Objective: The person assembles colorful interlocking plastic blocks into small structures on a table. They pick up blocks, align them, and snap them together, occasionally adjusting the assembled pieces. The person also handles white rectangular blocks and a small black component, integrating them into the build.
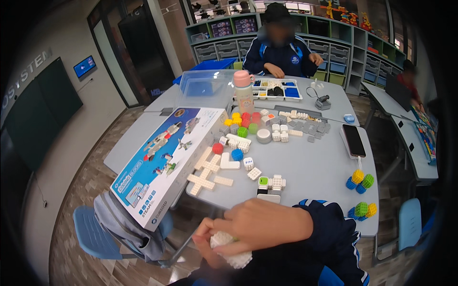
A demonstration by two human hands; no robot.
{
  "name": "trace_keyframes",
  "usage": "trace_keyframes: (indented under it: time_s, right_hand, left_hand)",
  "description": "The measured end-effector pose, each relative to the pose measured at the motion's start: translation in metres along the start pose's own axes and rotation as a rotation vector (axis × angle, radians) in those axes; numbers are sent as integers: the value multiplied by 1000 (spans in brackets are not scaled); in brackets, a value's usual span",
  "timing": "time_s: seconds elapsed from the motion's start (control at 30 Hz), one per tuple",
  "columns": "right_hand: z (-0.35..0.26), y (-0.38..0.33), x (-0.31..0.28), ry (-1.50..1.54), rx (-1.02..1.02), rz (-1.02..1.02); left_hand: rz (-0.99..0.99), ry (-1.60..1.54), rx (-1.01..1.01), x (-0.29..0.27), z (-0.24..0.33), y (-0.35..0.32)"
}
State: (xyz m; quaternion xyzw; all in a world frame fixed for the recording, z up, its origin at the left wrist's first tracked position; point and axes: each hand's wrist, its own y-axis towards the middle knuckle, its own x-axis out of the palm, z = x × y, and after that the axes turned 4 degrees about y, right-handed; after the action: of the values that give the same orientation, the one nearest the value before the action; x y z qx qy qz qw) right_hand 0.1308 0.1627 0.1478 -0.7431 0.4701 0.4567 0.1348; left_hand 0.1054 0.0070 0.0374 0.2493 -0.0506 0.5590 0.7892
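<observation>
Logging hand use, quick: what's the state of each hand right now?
Left hand: partly hidden, fingers curled, holding the white studded block.
Right hand: fingers curled over the same block, holding it too.

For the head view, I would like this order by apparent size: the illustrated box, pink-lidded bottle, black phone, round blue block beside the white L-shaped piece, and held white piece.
1. Illustrated box
2. Pink-lidded bottle
3. Black phone
4. Round blue block

Unranked: held white piece, partly covered and nearer the camera.
</observation>
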Motion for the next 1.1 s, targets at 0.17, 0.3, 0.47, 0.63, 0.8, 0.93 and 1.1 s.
trace_keyframes:
  time_s: [0.17, 0.3, 0.47, 0.63, 0.8, 0.93, 1.1]
  right_hand:
    - [14, 7, -13, -13, -113, 331]
    - [14, 7, -16, 12, -58, 372]
    - [15, 11, -10, -34, -141, 308]
    - [33, 18, -3, 8, -136, 288]
    - [65, 24, 2, 129, -90, 260]
    - [96, 33, 9, 190, -37, 247]
    - [130, 35, 11, 821, 78, 257]
  left_hand:
    - [-134, -208, 60, -1, 9, 31]
    - [-29, -233, 21, 2, 3, 31]
    - [43, -93, 80, -7, 1, 23]
    - [130, 17, 122, -13, -4, 25]
    - [145, -97, 60, -11, -22, 37]
    - [150, -200, 30, -10, -47, 50]
    - [139, -591, -343, -18, -58, 64]
